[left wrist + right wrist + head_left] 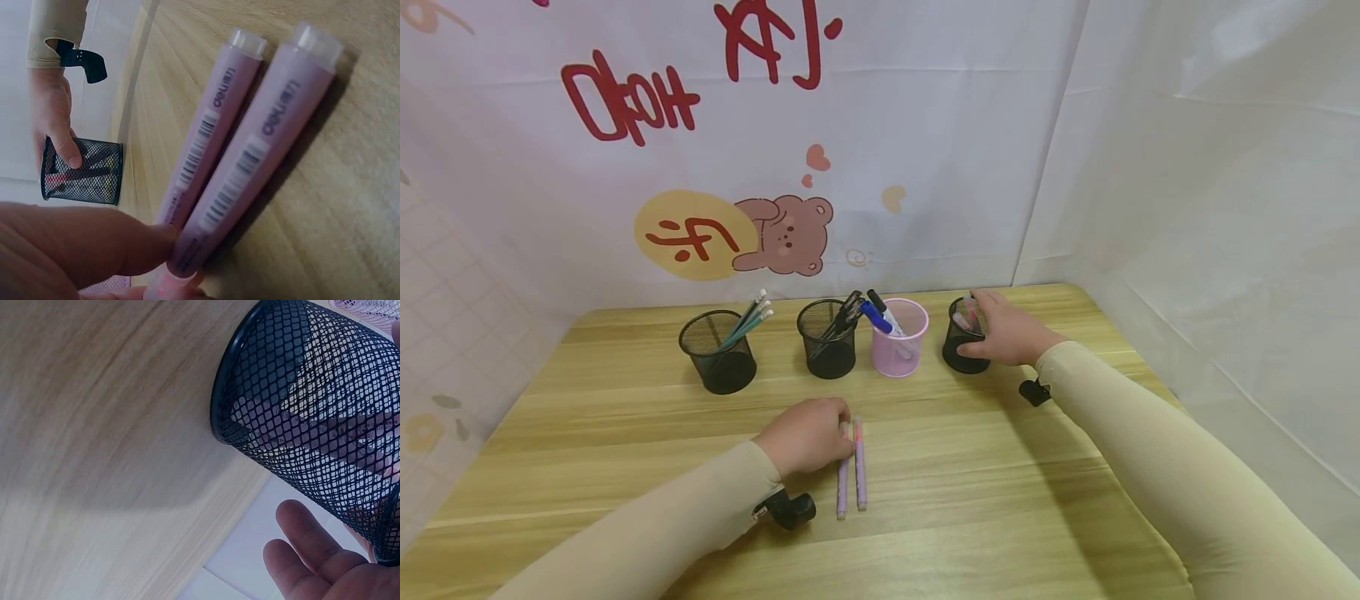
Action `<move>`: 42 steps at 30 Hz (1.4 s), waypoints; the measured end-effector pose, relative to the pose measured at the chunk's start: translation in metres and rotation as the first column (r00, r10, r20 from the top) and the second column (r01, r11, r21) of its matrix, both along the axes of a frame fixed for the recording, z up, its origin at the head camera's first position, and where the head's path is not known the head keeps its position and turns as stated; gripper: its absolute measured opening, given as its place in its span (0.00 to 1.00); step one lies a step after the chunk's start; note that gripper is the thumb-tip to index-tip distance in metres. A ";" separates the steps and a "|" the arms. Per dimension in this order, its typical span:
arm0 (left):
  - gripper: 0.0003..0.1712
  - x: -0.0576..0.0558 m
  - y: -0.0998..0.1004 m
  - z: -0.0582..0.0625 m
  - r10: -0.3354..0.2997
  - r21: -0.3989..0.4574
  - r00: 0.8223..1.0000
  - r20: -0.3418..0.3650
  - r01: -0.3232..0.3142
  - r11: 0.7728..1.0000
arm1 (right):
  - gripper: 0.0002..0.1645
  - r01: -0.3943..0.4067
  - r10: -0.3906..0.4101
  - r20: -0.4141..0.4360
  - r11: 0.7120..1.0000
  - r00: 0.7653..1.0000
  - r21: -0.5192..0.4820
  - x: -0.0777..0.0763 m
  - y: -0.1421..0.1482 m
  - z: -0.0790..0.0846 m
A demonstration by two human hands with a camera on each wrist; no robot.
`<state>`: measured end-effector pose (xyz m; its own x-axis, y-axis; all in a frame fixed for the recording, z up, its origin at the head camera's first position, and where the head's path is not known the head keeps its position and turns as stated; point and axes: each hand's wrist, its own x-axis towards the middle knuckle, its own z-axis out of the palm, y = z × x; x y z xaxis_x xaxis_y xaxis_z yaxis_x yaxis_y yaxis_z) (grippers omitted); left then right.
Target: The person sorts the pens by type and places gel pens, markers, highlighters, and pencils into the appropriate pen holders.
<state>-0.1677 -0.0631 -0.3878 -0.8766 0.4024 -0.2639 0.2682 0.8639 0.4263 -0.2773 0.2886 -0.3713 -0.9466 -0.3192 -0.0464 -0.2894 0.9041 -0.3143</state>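
Two slim lilac highlighters (861, 475) with barcode labels lie side by side on the table. My left hand (808, 435) pinches the far, pink-capped end of the left one; in the left wrist view its thumb (125, 247) presses against the barrel of that highlighter (212, 125). At the back right, my right hand (1011, 329) grips a black mesh pen cup (962, 350) near its rim, the thumb on the near side. Pink-ended pens (962, 321) stand inside this cup. Some right fingers (312, 544) extend past the mesh in the right wrist view.
Left of the held cup stands a pink mesh cup (895, 358) with markers. Beyond it are a black cup (831, 360) with dark pens and another black cup (730, 371) with pencils. A white printed curtain (925, 208) hangs behind the wooden table (955, 500).
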 end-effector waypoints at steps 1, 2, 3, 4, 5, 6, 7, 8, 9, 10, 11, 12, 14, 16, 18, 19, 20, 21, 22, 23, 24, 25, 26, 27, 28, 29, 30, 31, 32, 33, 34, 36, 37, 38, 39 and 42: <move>0.21 0.000 0.000 0.000 0.000 -0.004 1.000 -0.005 0.000 1.000 | 0.52 0.002 -0.002 0.002 1.000 1.000 -0.002 0.000 0.000 0.000; 0.21 0.000 0.000 0.000 0.000 -0.006 1.000 -0.009 0.000 1.000 | 0.52 0.001 -0.001 0.001 1.000 1.000 -0.004 0.000 -0.001 0.000; 0.20 0.000 0.001 -0.001 -0.002 -0.011 1.000 -0.014 0.002 1.000 | 0.51 0.003 -0.003 -0.001 1.000 1.000 -0.005 0.000 -0.001 0.000; 0.20 0.000 0.001 -0.001 -0.002 -0.015 1.000 -0.018 0.001 1.000 | 0.49 0.004 -0.004 -0.001 1.000 1.000 -0.007 0.000 -0.002 0.001; 0.20 0.000 0.001 -0.002 -0.002 -0.017 1.000 -0.021 0.002 1.000 | 0.46 0.004 -0.004 -0.002 1.000 1.000 -0.008 0.001 -0.002 0.001; 0.21 0.000 0.001 -0.002 -0.002 -0.018 1.000 -0.023 0.002 1.000 | 0.45 0.005 -0.005 -0.001 1.000 1.000 -0.011 0.001 -0.002 0.001; 0.21 0.000 0.001 -0.002 -0.001 -0.019 1.000 -0.023 0.000 1.000 | 0.44 0.006 -0.006 -0.001 1.000 1.000 -0.011 0.002 -0.003 0.002; 0.21 0.000 0.001 -0.002 0.003 -0.018 1.000 -0.019 -0.004 1.000 | 0.44 0.007 -0.007 0.000 1.000 1.000 -0.012 0.002 -0.003 0.002; 0.21 0.001 0.001 -0.002 0.008 -0.016 1.000 -0.016 -0.008 1.000 | 0.42 0.010 -0.010 0.002 1.000 1.000 -0.013 0.002 -0.003 0.002; 0.20 0.001 0.001 -0.002 0.013 -0.012 1.000 -0.011 -0.013 1.000 | 0.42 0.010 -0.010 0.003 1.000 1.000 -0.013 0.003 -0.003 0.003; 0.19 0.001 0.001 -0.002 0.017 -0.007 1.000 -0.005 -0.017 1.000 | 0.42 0.011 -0.011 0.004 1.000 1.000 -0.013 0.003 -0.003 0.003; 0.18 0.001 0.001 -0.002 0.022 -0.002 1.000 0.001 -0.022 1.000 | 0.42 0.012 -0.012 0.004 1.000 1.000 -0.013 0.003 -0.003 0.004; 0.17 0.001 0.001 -0.003 0.029 0.006 1.000 0.008 -0.029 1.000 | 0.43 0.011 -0.011 0.004 1.000 1.000 -0.014 0.004 -0.003 0.004; 0.16 0.001 0.000 -0.003 0.033 0.015 0.999 0.010 -0.033 0.999 | 0.46 0.008 -0.008 0.000 1.000 1.000 -0.014 0.004 -0.004 0.004; 0.15 0.001 0.000 -0.004 0.036 0.020 0.999 0.005 -0.036 0.999 | 0.49 0.006 -0.006 -0.004 1.000 1.000 -0.015 0.004 -0.004 0.003; 0.15 0.001 0.000 -0.004 0.038 0.023 0.999 0.003 -0.039 0.999 | 0.50 0.004 -0.004 -0.006 1.000 1.000 -0.016 0.004 -0.004 0.003; 0.15 0.001 -0.001 -0.004 0.041 0.026 0.999 0.001 -0.041 0.999 | 0.51 0.002 -0.002 -0.008 1.000 1.000 -0.016 0.004 -0.004 0.003; 0.15 0.001 -0.001 -0.004 0.045 0.030 0.999 0.005 -0.045 0.999 | 0.51 0.003 -0.003 -0.008 1.000 1.000 -0.015 0.004 -0.004 0.003; 0.15 0.001 -0.001 -0.004 0.048 0.033 0.999 0.008 -0.048 0.998 | 0.50 0.002 -0.002 -0.008 1.000 1.000 -0.016 0.004 -0.004 0.002; 0.15 0.001 -0.001 -0.004 0.051 0.037 0.999 0.012 -0.051 0.998 | 0.49 0.002 -0.003 -0.007 1.000 1.000 -0.016 0.004 -0.004 0.003; 0.16 0.001 -0.001 -0.004 0.056 0.043 0.998 0.019 -0.057 0.997 | 0.49 0.002 -0.002 -0.006 1.000 1.000 -0.018 0.004 -0.004 0.003; 0.16 0.001 -0.001 -0.004 0.058 0.050 0.998 0.023 -0.060 0.997 | 0.48 0.002 -0.002 -0.007 1.000 1.000 -0.019 0.004 -0.004 0.003; 0.17 0.001 -0.001 -0.003 0.060 0.057 0.998 0.027 -0.062 0.996 | 0.48 0.001 -0.001 -0.008 1.000 1.000 -0.018 0.004 -0.004 0.003; 0.18 0.000 -0.002 -0.003 0.064 0.064 0.997 0.031 -0.066 0.996 | 0.48 0.001 -0.001 -0.009 1.000 1.000 -0.018 0.004 -0.004 0.003; 0.19 0.000 -0.002 -0.002 0.068 0.074 0.997 0.037 -0.070 0.995 | 0.47 0.003 -0.003 -0.009 1.000 1.000 -0.019 0.005 -0.005 0.004; 0.20 0.000 -0.002 -0.002 0.072 0.085 0.996 0.044 -0.075 0.994 | 0.47 0.005 -0.006 -0.010 1.000 1.000 -0.018 0.005 -0.005 0.004; 0.21 0.000 -0.002 -0.001 0.076 0.094 0.996 0.049 -0.080 0.992 | 0.46 0.007 -0.007 -0.009 1.000 1.000 -0.019 0.005 -0.005 0.004; 0.22 -0.001 -0.002 -0.001 0.080 0.102 0.995 0.054 -0.085 0.991 | 0.47 0.006 -0.006 -0.010 1.000 1.000 -0.017 0.005 -0.005 0.004; 0.22 -0.001 -0.003 0.000 0.086 0.107 0.995 0.059 -0.092 0.990 | 0.47 0.005 -0.006 -0.011 1.000 1.000 -0.016 0.004 -0.005 0.004; 0.23 -0.001 -0.003 0.000 0.092 0.112 0.994 0.063 -0.098 0.989 | 0.47 0.006 -0.006 -0.010 1.000 1.000 -0.016 0.004 -0.005 0.004; 0.23 -0.001 -0.003 0.001 0.097 0.117 0.993 0.068 -0.104 0.988 | 0.48 0.007 -0.008 -0.008 1.000 1.000 -0.015 0.004 -0.005 0.004; 0.22 -0.001 -0.004 0.003 0.101 0.121 0.993 0.063 -0.109 0.987 | 0.52 0.006 -0.006 -0.005 1.000 1.000 -0.010 0.004 -0.005 0.004; 0.22 -0.001 -0.004 0.003 0.105 0.124 0.992 0.064 -0.113 0.986 | 0.55 0.006 -0.006 -0.004 1.000 1.000 -0.006 0.004 -0.005 0.004; 0.22 -0.002 -0.004 0.004 0.109 0.128 0.992 0.063 -0.116 0.985 | 0.57 0.008 -0.008 -0.003 1.000 1.000 -0.004 0.004 -0.005 0.004; 0.23 -0.002 -0.004 0.005 0.113 0.133 0.991 0.064 -0.121 0.984 | 0.57 0.010 -0.010 0.000 1.000 1.000 -0.002 0.004 -0.004 0.004; 0.23 -0.002 -0.005 0.008 0.130 0.153 0.989 0.064 -0.138 0.979 | 0.59 0.010 -0.010 0.000 1.000 1.000 0.004 0.004 -0.004 0.003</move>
<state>-0.1702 -0.0682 -0.3800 -0.9117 0.3221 -0.2549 0.1277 0.8120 0.5695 -0.2730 0.2844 -0.3679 -0.9496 -0.3097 -0.0479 -0.2805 0.9080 -0.3112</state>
